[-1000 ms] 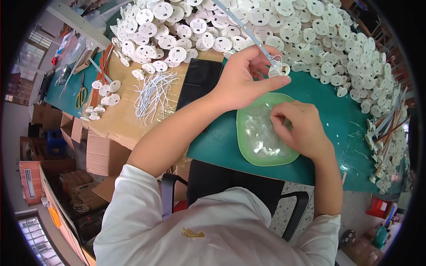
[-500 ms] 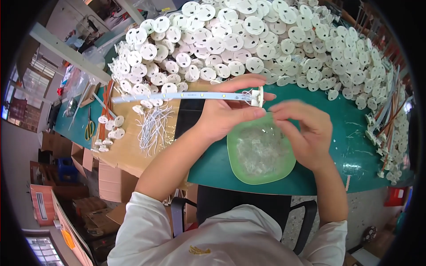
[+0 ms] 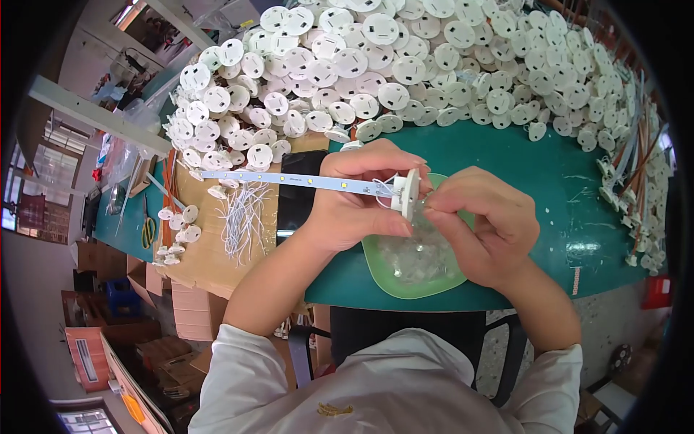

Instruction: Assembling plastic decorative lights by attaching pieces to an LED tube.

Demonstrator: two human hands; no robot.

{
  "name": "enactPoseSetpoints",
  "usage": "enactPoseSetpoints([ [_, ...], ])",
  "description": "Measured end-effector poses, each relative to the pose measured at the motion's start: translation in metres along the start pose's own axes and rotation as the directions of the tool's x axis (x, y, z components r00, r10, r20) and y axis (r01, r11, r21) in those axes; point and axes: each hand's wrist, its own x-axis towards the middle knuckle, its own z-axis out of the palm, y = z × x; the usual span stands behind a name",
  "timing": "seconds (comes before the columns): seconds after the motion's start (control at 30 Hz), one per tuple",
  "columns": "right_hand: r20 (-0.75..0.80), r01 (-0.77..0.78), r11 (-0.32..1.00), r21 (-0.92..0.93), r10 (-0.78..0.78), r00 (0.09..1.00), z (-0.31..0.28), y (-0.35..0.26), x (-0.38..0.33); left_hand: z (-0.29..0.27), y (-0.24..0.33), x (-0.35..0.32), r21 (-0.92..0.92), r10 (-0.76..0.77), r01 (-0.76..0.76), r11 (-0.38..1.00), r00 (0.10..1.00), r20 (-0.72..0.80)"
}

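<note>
1. The left hand [image 3: 350,206] is grasping a white disc [image 3: 413,194] between thumb and fingers, and the disc is standing on edge, facing the other hand.
2. A pale light strip [image 3: 282,178] is running leftward from the disc through the left hand; thin white wires are showing where the two meet.
3. The right hand [image 3: 495,224] is hovering just beside the disc, its thumb and forefinger pinching together; whether they are gripping a small piece, I cannot tell.
4. Below both hands, a green bowl [image 3: 394,288] of clear bits [image 3: 412,262] is sitting on the green desk [image 3: 560,195].
5. Left of the bowl, a black flat device [image 3: 293,210] is lying partly under the strip.
6. Farther left, loose white wires [image 3: 242,228] are resting on brown cardboard [image 3: 206,271], with scissors [image 3: 148,230] lying beyond.
7. A large heap of white discs [image 3: 380,29] is filling the desk's far side.
</note>
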Motion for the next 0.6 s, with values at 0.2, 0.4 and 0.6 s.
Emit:
enactPoseSetpoints([
  [0.2, 0.048, -0.038, 0.999, 0.027, 0.037, 0.998, -0.0009, -0.0031, -0.001, 0.0013, -0.0023, -0.0016, 0.032, 0.007, -0.007, 0.999, 1.0, -0.002],
  [0.4, -0.035, -0.038, 0.999, 0.038, 0.039, 0.999, -0.0003, -0.0031, -0.0022, 0.0033, -0.0041, -0.004, 0.065, -0.014, 0.015, 0.998, 1.0, -0.011],
  [0.6, 0.049, 0.035, 0.999, 0.031, -0.036, 0.998, 0.0005, -0.0033, -0.0033, 0.006, -0.0017, -0.0032, 0.054, -0.004, 0.008, 0.999, 0.998, -0.058],
])
